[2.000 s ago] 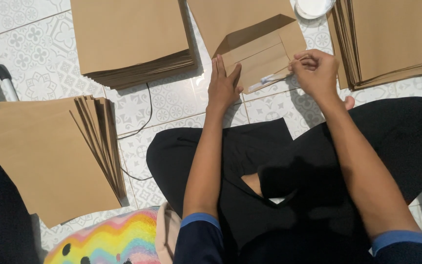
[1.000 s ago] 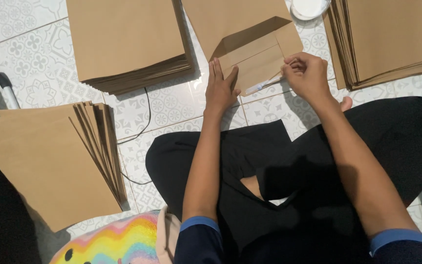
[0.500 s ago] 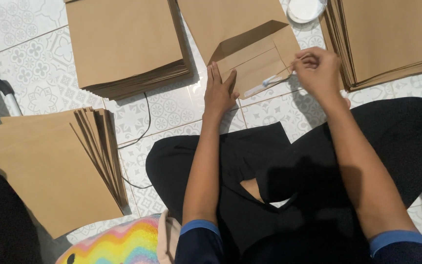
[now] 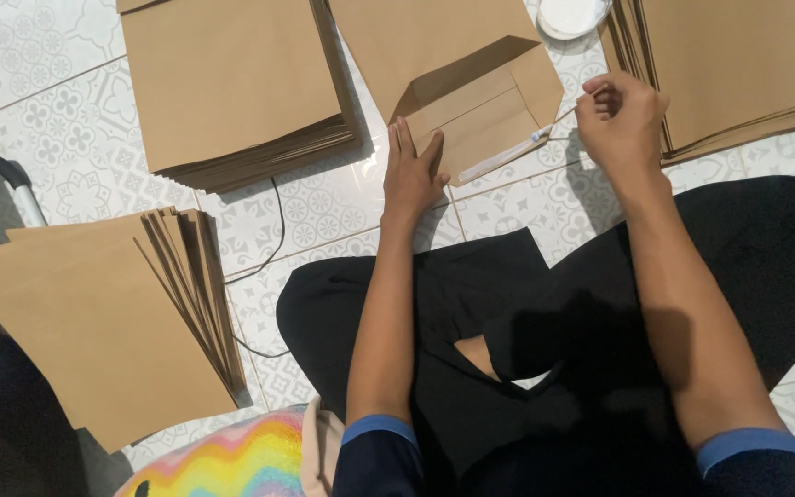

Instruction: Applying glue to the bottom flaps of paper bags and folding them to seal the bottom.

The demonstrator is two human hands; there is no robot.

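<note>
A patterned white tiled floor (image 4: 57,147) carries three stacks of brown paper (image 4: 232,83), a folded paper bag (image 4: 453,64), a thin black cable (image 4: 273,230) (partly hidden) and a white dish (image 4: 570,16).

Matt brown paper envelope (image 4: 471,83), glossy patterned ceramic floor tiles (image 4: 57,138), matt black cloth trousers (image 4: 554,313)

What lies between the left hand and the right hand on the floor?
In the head view, the folded end of the brown paper envelope spans the gap between left hand and right hand, with a thin brush whose whitish tip rests on the envelope's edge.
</note>
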